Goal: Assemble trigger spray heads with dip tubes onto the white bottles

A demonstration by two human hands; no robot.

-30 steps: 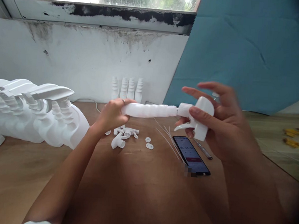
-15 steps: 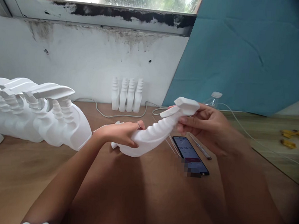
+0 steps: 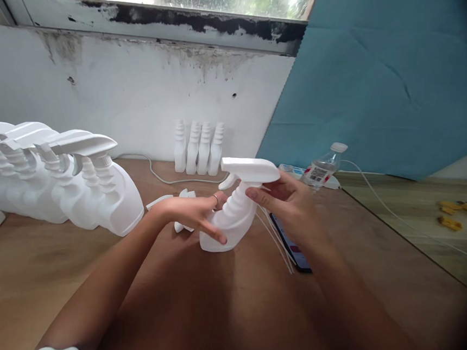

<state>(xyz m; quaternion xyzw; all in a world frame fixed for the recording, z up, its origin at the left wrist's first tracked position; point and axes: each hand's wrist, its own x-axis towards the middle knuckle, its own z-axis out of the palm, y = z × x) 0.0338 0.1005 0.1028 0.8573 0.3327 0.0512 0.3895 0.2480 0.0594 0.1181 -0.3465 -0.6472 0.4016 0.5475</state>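
Note:
A white spray bottle (image 3: 235, 219) with a ribbed neck stands nearly upright at the middle of the table. Its white trigger head (image 3: 252, 169) points left. My left hand (image 3: 193, 212), with a ring on one finger, is wrapped around the bottle's lower left side, thumb across the front. At the neck, just under the trigger head, my right hand (image 3: 286, 200) pinches the collar between thumb and fingers. Small white plastic parts (image 3: 180, 227) lie beside my left hand, partly hidden by it.
A row of assembled white spray bottles (image 3: 112, 200) stands at left. Several headless white bottles (image 3: 204, 148) stand by the wall. Thin white tubes (image 3: 278, 244) and a phone (image 3: 301, 261) lie right of the bottle. Behind my right hand is a clear bottle (image 3: 324, 166). A cable (image 3: 159, 178) runs along the back.
The spray bottle has gone from tilted to nearly upright, its head turning to level and moving left. My right hand has moved left and down with it, uncovering the clear bottle.

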